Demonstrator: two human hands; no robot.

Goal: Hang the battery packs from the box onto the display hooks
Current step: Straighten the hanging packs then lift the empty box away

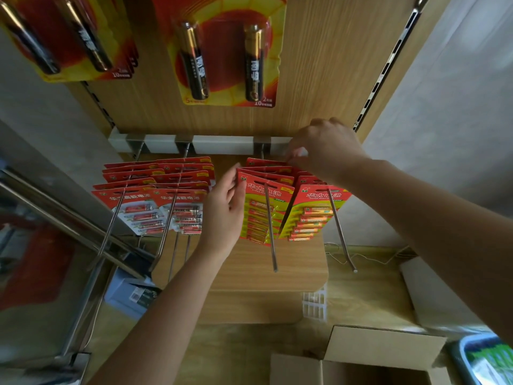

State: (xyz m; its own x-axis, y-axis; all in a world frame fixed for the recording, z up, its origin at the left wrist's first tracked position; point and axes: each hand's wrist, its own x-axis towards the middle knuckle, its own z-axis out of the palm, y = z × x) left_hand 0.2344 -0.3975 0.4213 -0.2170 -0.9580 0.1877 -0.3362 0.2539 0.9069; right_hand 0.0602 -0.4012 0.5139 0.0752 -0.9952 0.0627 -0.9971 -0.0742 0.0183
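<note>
Battery packs (pixel 261 207) hang on four hooks under the wood display panel (pixel 319 65). The box (pixel 383 348) sits open below at lower right, its contents out of view. Step reads as seating and squaring packs, not fetching: both hands are on the two yellow-red rows. Left hand (pixel 224 209) has its fingers fairly straight against the left edge of the front pack on the third hook (pixel 270 232), steadying rather than gripping. Right hand (pixel 324 148) reaches to the back of the fourth hook (pixel 341 234) by the white rail (pixel 222 143), fingers curled at the card tops. It's blurred, so can't tell if it pinches one. Neither hand carries a loose pack. Next move likely: slide the rear cards to the rail, then back to the box.
</note>
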